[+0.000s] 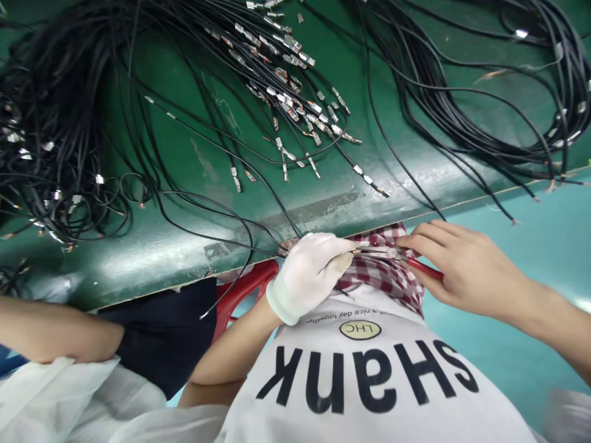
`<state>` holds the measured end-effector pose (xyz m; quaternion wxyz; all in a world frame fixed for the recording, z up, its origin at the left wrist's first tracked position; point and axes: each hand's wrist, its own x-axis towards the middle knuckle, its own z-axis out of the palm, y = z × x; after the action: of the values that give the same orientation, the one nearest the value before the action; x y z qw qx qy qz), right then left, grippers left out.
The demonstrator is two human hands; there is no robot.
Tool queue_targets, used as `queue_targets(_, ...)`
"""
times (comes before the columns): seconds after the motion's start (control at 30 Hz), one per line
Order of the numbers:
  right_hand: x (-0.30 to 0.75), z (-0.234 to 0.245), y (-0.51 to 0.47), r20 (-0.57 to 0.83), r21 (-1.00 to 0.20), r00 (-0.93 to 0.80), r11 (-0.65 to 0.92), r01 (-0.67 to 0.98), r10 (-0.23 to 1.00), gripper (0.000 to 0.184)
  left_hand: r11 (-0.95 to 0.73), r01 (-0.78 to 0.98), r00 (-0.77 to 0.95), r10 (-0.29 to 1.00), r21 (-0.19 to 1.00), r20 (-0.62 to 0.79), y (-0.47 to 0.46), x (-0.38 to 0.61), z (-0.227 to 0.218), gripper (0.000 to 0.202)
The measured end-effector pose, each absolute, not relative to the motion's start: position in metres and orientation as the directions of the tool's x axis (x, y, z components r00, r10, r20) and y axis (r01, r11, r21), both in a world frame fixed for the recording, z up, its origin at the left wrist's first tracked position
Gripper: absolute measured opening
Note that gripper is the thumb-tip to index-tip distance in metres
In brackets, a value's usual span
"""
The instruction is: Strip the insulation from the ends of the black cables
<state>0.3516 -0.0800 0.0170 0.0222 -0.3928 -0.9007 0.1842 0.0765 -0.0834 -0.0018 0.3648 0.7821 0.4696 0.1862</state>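
My left hand [311, 274], in a white glove, is closed in a pinch around a black cable whose bare copper end [355, 251] pokes out past the fingertips. My bare right hand [462, 267] grips pliers with red handles [425, 269]. Their metal jaws [391, 253] point left, close to the cable end; whether they touch it I cannot tell. Both hands are over my lap, just off the table edge. Black cables [252, 243] run from the table towards my gloved hand. A loose cable end [346, 295] hangs below it.
Many black cables with silver metal terminals [314, 111] lie on the green table [194, 166]. More cables are heaped at the left [60, 135] and coiled at the right [462, 117]. A co-worker's arm [60, 329] is at the lower left, near a red stool [244, 289].
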Motion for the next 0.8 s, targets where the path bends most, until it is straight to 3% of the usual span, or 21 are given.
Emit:
queue_targets(0.3,0.348,0.019,-0.08,-0.051,-0.306,-0.71,0.665,0.681,0.703,0.024,-0.271,0.622,0.443,0.895,0.734,-0.045,-0.085,0.077,-0.001,0.013)
queue_targets(0.6,0.349,0.022,-0.08,-0.113,-0.323,-0.724,0.664,0.674,0.68,0.023,-0.281,0.616,0.466,0.883,0.736,-0.053,-0.083,0.075,0.0,0.021)
queue_targets(0.7,0.348,0.024,-0.081,-0.121,-0.367,-0.721,0.644,0.672,0.683,0.021,-0.314,0.601,0.494,0.869,0.735,-0.032,-0.084,0.072,0.003,0.021)
queue_targets(0.8,0.345,0.029,-0.086,-0.176,-0.504,-0.7,0.547,0.668,0.692,0.021,-0.371,0.572,0.54,0.842,0.732,0.005,-0.087,0.066,0.009,0.024)
